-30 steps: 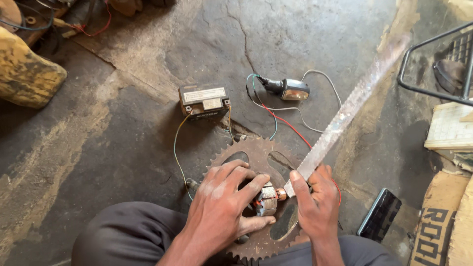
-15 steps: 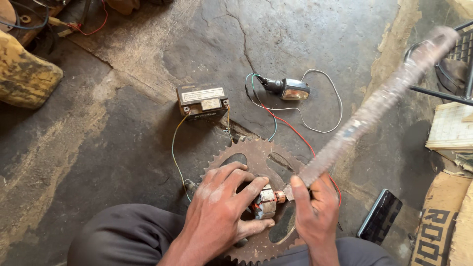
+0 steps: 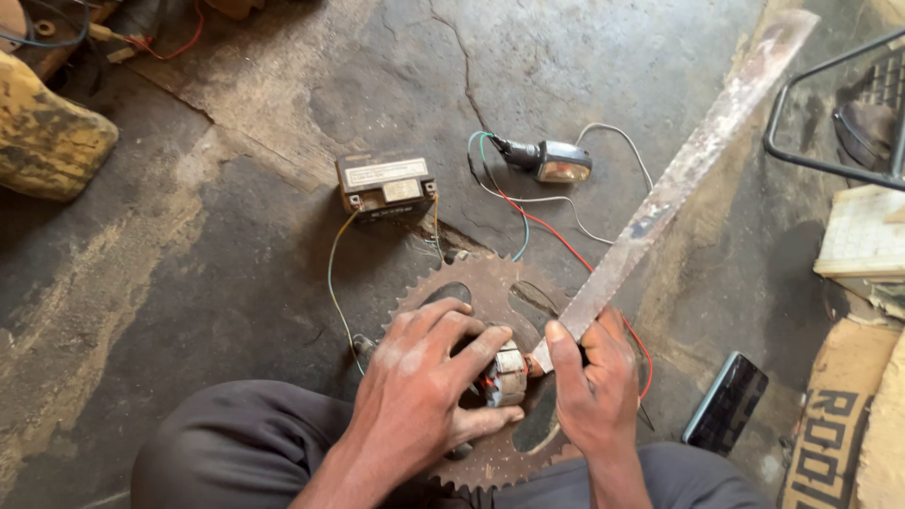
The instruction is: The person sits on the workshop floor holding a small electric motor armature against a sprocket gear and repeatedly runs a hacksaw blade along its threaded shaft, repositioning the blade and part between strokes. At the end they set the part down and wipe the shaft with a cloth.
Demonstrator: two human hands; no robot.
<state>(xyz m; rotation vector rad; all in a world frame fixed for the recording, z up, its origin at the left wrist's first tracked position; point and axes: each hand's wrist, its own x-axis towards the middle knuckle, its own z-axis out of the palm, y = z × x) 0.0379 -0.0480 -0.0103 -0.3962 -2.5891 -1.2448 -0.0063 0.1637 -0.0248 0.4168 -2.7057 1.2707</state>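
Progress is partial: your left hand (image 3: 424, 377) is clamping the small copper-wound motor armature (image 3: 507, 374) on the rusty toothed sprocket (image 3: 490, 283); your right hand (image 3: 594, 386) is gripping the long rusty flat blade (image 3: 679, 179), its end against the armature's shaft; nothing separated yet.

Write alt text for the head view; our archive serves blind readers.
A person's left hand steadies a small wound motor part on a rusty sprocket while the right hand holds a long flat metal blade against it. A small battery, indicator lamp and phone lie nearby.

rusty brown sprocket (image 3: 490, 292), black battery (image 3: 385, 187), red wire (image 3: 566, 247).
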